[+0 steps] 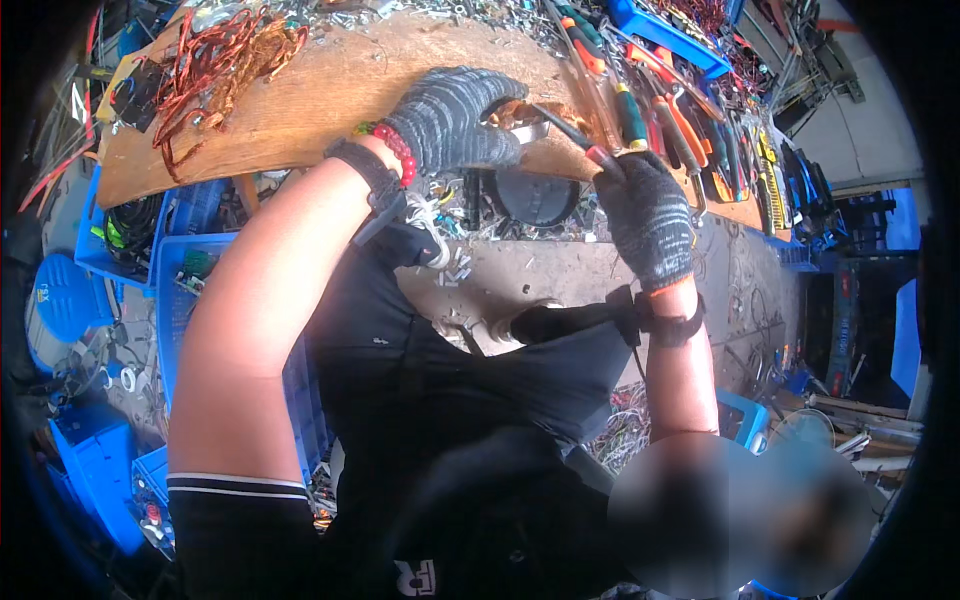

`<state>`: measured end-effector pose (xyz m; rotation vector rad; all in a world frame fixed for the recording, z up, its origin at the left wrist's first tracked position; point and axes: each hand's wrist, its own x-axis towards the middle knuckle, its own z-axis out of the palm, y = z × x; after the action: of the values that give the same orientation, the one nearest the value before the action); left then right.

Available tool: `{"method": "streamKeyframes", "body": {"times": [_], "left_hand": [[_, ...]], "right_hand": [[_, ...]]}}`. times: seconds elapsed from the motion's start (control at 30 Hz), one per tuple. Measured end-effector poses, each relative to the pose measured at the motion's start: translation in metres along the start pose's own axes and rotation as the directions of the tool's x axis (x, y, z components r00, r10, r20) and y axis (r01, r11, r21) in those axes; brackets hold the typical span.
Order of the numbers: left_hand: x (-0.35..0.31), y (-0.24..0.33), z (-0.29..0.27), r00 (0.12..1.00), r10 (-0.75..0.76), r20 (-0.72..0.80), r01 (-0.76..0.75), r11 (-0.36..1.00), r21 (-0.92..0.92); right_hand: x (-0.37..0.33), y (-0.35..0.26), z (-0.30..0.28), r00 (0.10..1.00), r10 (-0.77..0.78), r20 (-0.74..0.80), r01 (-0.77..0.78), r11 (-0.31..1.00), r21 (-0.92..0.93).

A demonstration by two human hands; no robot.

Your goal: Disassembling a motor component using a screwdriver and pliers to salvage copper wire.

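My left hand (455, 120), in a grey striped knit glove, curls its fingers and thumb around a small metal part with copper-coloured wire (516, 115) at the wooden board's near edge. The part's bright metal side faces me; its far side is partly hidden. My right hand (645, 215), in a matching glove, is closed on a slim tool with a dark shaft and a reddish handle (572, 130). The tool slants up and left, its tip close to the copper wire. I cannot tell whether the tip touches it.
The wooden board (340, 85) carries a tangle of copper wire (225, 65) at left. Several screwdrivers and pliers, including a green-handled tool (630, 115), lie at right. A blue tray (675, 35) stands behind them. A round dark pan (535, 195) and scrap lie below the edge.
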<state>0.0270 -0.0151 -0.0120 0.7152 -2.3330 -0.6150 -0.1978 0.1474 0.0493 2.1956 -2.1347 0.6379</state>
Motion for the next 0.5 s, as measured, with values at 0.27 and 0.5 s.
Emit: {"method": "streamKeyframes", "body": {"times": [0.27, 0.5], "left_hand": [[0.005, -0.003, 0.003, 0.997, -0.055, 0.053, 0.054, 0.999, 0.004], [0.008, 0.000, -0.004, 0.993, -0.081, 0.088, 0.086, 0.994, -0.062]], "right_hand": [[-0.014, 0.013, -0.018, 0.987, 0.158, -0.033, -0.118, 0.844, 0.523], [-0.057, 0.052, -0.002, 0.938, 0.348, -0.009, -0.326, 0.887, 0.328]]}}
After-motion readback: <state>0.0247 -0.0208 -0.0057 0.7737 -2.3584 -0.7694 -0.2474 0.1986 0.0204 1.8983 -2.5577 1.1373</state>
